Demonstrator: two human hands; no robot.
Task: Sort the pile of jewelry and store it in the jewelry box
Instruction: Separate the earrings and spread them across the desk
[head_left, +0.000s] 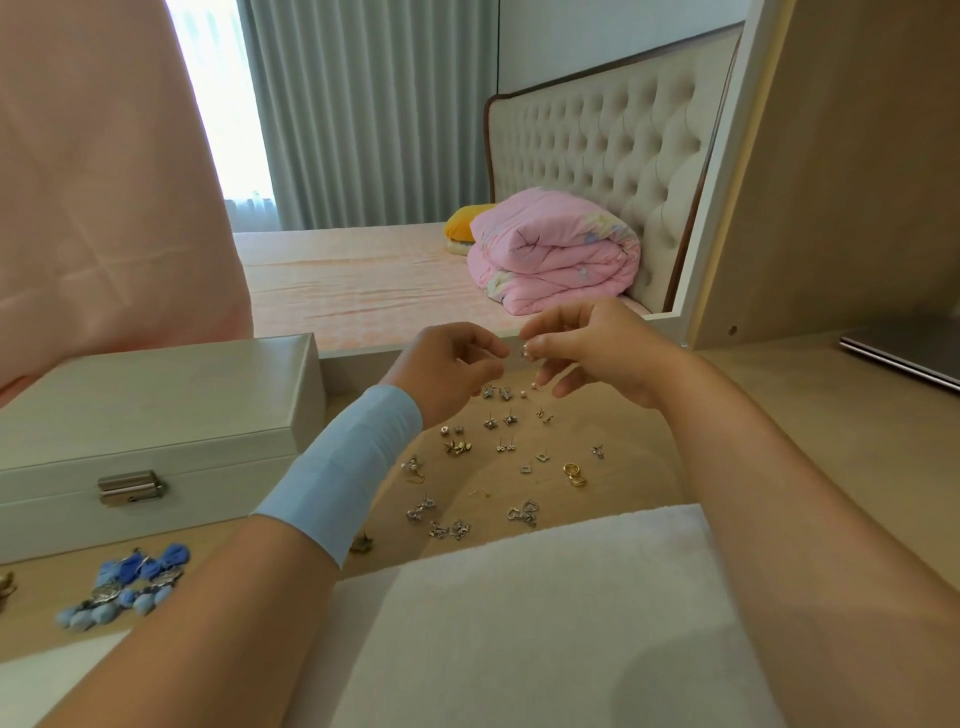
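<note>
Several small earrings (498, 447) lie spread in pairs on the wooden table, silver ones and a pair of gold hoops (574, 474). My right hand (597, 348) is raised above them and pinches a small pearl earring (527, 353) between thumb and forefinger. My left hand (452, 369), a blue band on its wrist, hovers just left of it with fingers curled; whether it touches the earring is unclear. The white jewelry box (156, 431) stands shut at the left, its metal clasp (130, 488) facing me.
Blue tassel earrings (124, 582) lie at the front left, below the box. A white towel (545, 613) covers the near table edge. A mirror behind the table reflects a bed and a pink blanket. A laptop (904, 353) lies at the far right.
</note>
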